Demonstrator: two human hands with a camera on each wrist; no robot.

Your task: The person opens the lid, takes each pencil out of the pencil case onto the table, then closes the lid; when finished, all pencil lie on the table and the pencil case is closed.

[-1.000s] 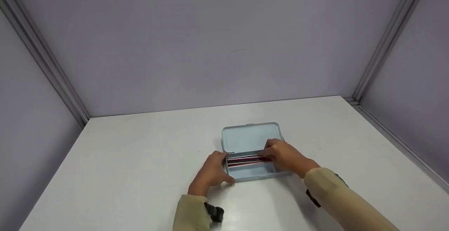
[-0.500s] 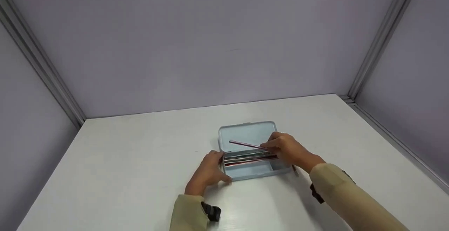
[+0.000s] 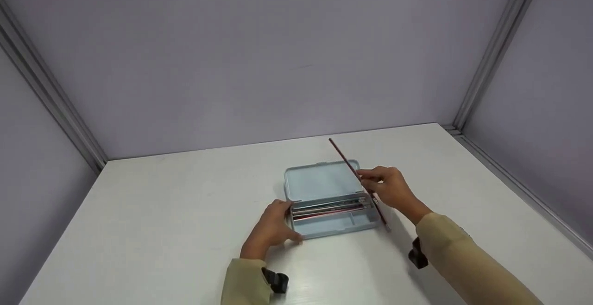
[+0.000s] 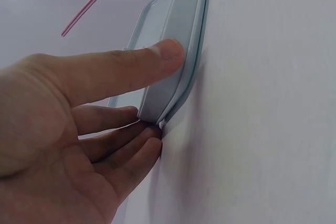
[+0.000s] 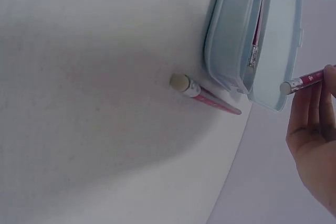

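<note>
head view: right hand (image 3: 391, 189) fingers (image 3: 370, 175) pinch the red pencil (image 3: 348, 161) mid-shaft above the case (image 3: 324, 182).

Both forearms wear tan long sleeves (image 3: 456, 256), each with a black wrist strap (image 3: 276, 280).

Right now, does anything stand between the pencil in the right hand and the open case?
Nothing visible does. The right hand holds the pencil tilted over the right end of the case. The lid lies open, and the other pencils fill only the tray's far side.
</note>
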